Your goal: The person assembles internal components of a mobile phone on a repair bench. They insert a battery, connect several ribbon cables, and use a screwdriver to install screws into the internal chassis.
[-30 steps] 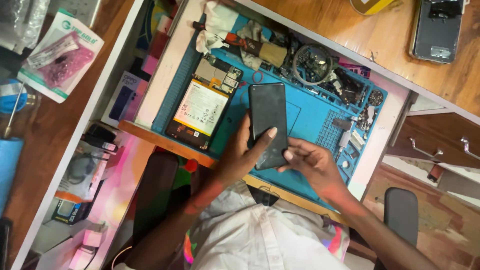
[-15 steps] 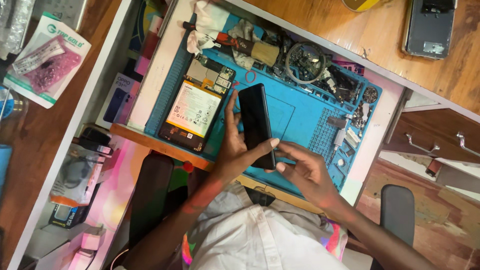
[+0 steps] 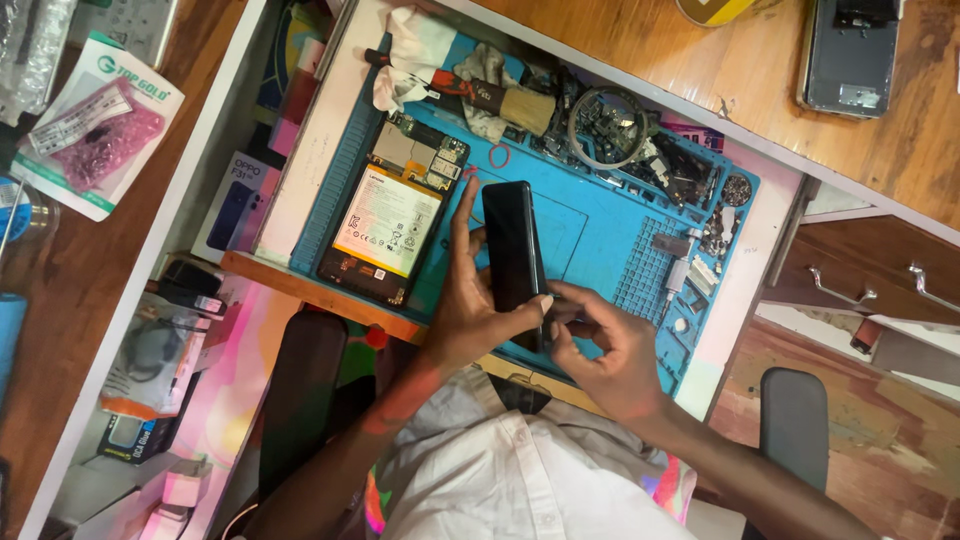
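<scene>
My left hand (image 3: 468,305) grips a black phone panel (image 3: 512,250) by its lower part, holding it nearly on edge above the blue work mat (image 3: 590,225). Its index finger points up along the panel's left side. My right hand (image 3: 600,352) pinches at the panel's bottom edge, fingertips touching it; whether it holds a small tool is hidden. An opened phone (image 3: 388,220) with its battery and board exposed lies on the mat just left of my left hand.
A brush (image 3: 510,105), a coiled cable (image 3: 605,125), white cloth (image 3: 415,45) and several small parts sit along the mat's far edge. Another phone back (image 3: 848,55) lies on the wooden top. Boxes and packets fill the shelf at left (image 3: 180,330).
The black panel has turned from lying face-up to nearly edge-on and shifted slightly left. My right hand has closed in on its bottom edge.
</scene>
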